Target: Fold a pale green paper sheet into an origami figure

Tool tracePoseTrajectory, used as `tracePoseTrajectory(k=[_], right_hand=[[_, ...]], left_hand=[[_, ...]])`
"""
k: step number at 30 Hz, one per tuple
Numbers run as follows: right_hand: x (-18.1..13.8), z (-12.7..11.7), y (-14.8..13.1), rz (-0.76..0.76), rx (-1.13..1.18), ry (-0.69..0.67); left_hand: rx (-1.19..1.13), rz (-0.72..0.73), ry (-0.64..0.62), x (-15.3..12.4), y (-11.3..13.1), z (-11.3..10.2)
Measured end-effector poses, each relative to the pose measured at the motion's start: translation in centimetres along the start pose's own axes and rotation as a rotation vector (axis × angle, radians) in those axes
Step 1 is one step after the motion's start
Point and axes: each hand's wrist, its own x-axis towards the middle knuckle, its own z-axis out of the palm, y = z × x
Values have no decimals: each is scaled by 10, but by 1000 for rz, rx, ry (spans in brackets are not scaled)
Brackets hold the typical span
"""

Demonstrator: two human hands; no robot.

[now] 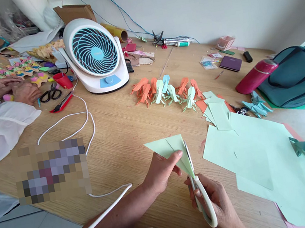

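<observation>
A folded triangle of pale green paper (pixel 162 146) is pinched in my left hand (pixel 161 171), thumb on top and fingers underneath. My right hand (pixel 214 197) grips white-handled scissors (pixel 207 206) pointing away from me. Their blades run along the right edge of the paper, near its lower point; whether they cut into it I cannot tell. Beyond my hands stands a group of folded paper figures (pixel 167 87) in orange, pale green and blue. Right of my hands lie large pale green sheets (pixel 252 143), with smaller cut pieces (pixel 218 112) at their far end.
A white fan (pixel 95 57) stands at the back left. A white cable (pixel 93 128) crosses the table. Another person's hands (pixel 18 88) work at left near black scissors (pixel 50 93) and a red cutter (pixel 62 103). A pink bottle (pixel 256 76) leans by a teal bag (pixel 296 77).
</observation>
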Motion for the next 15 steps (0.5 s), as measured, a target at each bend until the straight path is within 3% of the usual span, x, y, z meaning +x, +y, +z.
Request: tracePoseTrajectory(k=[15], right_hand=[[2,-2,8,-53,-121,40]], left_hand=[[-13,17,-2,0,0,-1]])
